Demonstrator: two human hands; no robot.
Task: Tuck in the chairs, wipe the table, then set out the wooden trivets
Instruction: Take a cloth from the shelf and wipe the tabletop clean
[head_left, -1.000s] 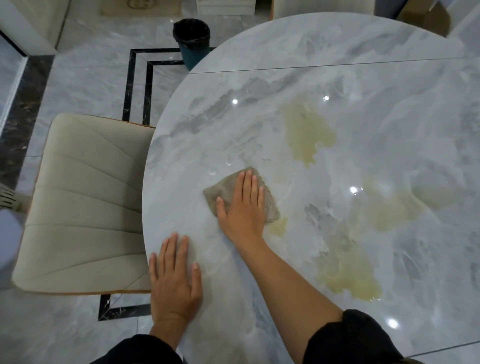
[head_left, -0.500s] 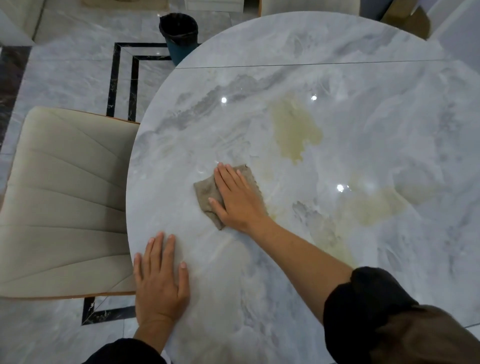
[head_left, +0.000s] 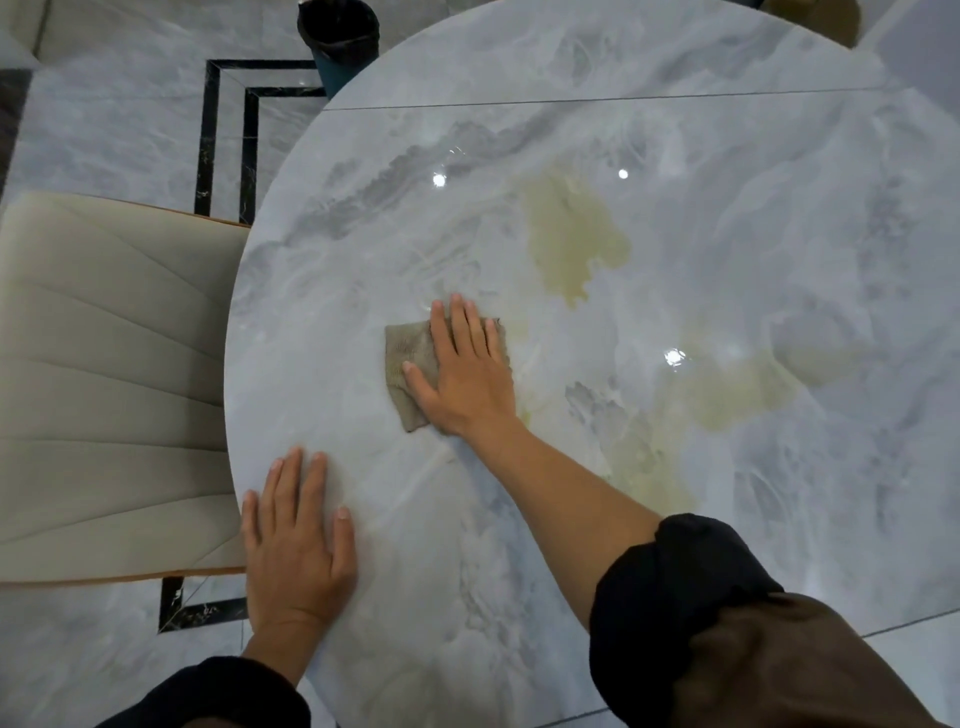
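A round grey marble table (head_left: 727, 260) fills most of the view. My right hand (head_left: 465, 371) lies flat, fingers straight, pressing a small brown cloth (head_left: 408, 358) onto the tabletop left of centre. My left hand (head_left: 296, 540) rests flat with spread fingers on the table near its left edge. A beige padded chair (head_left: 109, 384) stands on the left, its seat partly under the table's rim. No wooden trivets are in view.
A dark bin (head_left: 340, 41) lined with a black bag stands on the marble floor beyond the table's far left edge. Yellowish patches (head_left: 571, 239) mark the tabletop right of the cloth. A brown object (head_left: 815, 21) shows at the top right.
My right hand has slid the cloth across the table, first leftward, then back a little to the right. My left hand has stayed planted near the edge.
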